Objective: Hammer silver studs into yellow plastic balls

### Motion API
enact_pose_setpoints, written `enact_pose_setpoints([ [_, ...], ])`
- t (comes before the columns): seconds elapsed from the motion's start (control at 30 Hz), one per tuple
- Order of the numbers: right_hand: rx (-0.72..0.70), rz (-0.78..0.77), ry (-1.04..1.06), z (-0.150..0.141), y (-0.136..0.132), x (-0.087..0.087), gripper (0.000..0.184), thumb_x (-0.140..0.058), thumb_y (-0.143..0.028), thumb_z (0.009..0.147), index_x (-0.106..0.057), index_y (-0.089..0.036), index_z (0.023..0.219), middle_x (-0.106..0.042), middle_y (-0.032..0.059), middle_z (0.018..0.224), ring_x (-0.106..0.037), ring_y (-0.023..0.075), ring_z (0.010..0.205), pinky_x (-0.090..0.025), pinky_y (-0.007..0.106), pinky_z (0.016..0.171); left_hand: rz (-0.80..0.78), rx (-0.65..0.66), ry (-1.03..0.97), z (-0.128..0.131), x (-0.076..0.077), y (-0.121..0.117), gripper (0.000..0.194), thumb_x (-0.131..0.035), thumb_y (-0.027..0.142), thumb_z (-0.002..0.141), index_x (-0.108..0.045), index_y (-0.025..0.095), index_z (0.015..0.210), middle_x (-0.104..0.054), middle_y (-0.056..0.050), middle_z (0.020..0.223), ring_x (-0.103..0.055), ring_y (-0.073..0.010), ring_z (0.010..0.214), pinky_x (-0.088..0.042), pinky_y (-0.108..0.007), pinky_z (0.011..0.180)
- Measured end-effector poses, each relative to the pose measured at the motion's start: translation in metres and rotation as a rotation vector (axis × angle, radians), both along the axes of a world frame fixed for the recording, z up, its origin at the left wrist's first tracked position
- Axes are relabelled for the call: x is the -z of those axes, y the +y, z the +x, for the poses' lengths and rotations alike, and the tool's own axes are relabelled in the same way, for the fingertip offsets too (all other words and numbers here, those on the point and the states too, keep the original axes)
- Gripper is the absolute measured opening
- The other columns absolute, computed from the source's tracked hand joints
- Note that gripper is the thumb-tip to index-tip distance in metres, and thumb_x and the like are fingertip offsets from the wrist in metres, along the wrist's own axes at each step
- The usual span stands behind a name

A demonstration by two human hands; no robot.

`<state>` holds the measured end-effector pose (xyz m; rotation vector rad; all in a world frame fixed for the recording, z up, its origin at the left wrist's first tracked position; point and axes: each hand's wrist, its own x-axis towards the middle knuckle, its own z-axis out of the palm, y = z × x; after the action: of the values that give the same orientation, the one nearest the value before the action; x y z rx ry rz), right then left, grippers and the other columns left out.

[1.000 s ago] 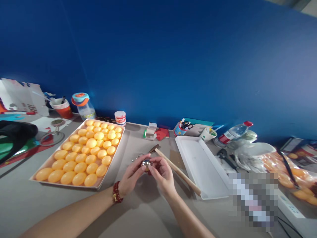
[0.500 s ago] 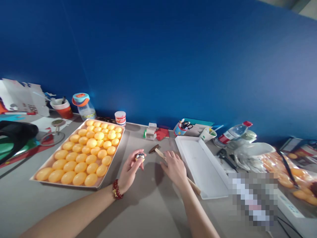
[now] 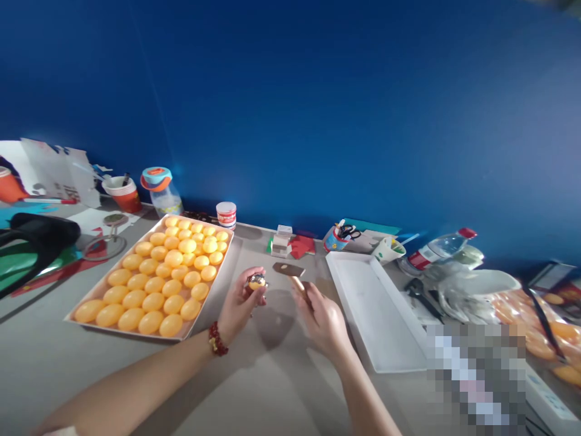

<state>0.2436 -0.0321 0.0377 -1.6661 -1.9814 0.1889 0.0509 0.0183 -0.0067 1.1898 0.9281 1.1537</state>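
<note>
My left hand (image 3: 239, 303), with a red bead bracelet on the wrist, pinches a small shiny round object (image 3: 256, 281) between thumb and fingers, just above the grey table. My right hand (image 3: 323, 319) is closed round the wooden handle of a small hammer (image 3: 290, 272), whose dark head is lifted and points toward the shiny object. The two hands are a short way apart. A tray (image 3: 205, 315) filled with several rows of yellow egg-shaped shells (image 3: 160, 278) lies just left of my left hand.
An empty white tray (image 3: 376, 309) lies right of my right hand. Along the blue wall stand cups, a jar, a tape roll (image 3: 226, 214), a scissors cup (image 3: 338, 237) and a water bottle (image 3: 442, 248). A bag of orange shells (image 3: 535, 315) lies far right.
My hands came apart from holding the shiny object together. The left hand kept it. The right hand went to the hammer on the table, gripped its handle and lifted its head.
</note>
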Motion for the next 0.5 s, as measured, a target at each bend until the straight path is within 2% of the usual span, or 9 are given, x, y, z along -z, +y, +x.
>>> enact_pose_setpoints([
  [0.17, -0.062, -0.100, -0.034, -0.012, -0.004, 0.000, 0.030, -0.036, -0.038, 0.099, -0.059, -0.018, 0.096, -0.064, 0.0011, 0.061, -0.060, 0.0170, 0.053, -0.031, 0.023, 0.049, 0.029, 0.004, 0.043, -0.003, 0.003, 0.002, 0.044, -0.063, 0.039, 0.086, -0.051, 0.021, 0.125, -0.064, -0.003, 0.093, -0.061, -0.0110, 0.062, -0.047, -0.019, 0.048],
  [0.37, -0.040, -0.082, -0.152, -0.016, -0.003, 0.005, 0.029, -0.038, -0.037, 0.098, -0.060, -0.018, 0.102, -0.068, 0.0025, 0.062, -0.062, 0.0177, 0.049, -0.026, 0.024, 0.048, 0.050, -0.007, 0.012, -0.003, 0.004, 0.004, 0.040, -0.066, 0.037, 0.084, -0.056, 0.021, 0.119, -0.065, -0.001, 0.087, -0.060, -0.0102, 0.059, -0.052, -0.022, 0.054],
  [0.5, -0.042, -0.056, -0.124, -0.016, -0.003, 0.006, 0.031, -0.037, -0.037, 0.099, -0.060, -0.017, 0.103, -0.069, 0.0034, 0.063, -0.063, 0.0171, 0.051, -0.027, 0.024, 0.048, 0.050, -0.015, 0.007, -0.002, 0.005, 0.004, 0.039, -0.066, 0.036, 0.084, -0.056, 0.022, 0.119, -0.065, -0.001, 0.089, -0.059, -0.0095, 0.058, -0.053, -0.023, 0.056],
])
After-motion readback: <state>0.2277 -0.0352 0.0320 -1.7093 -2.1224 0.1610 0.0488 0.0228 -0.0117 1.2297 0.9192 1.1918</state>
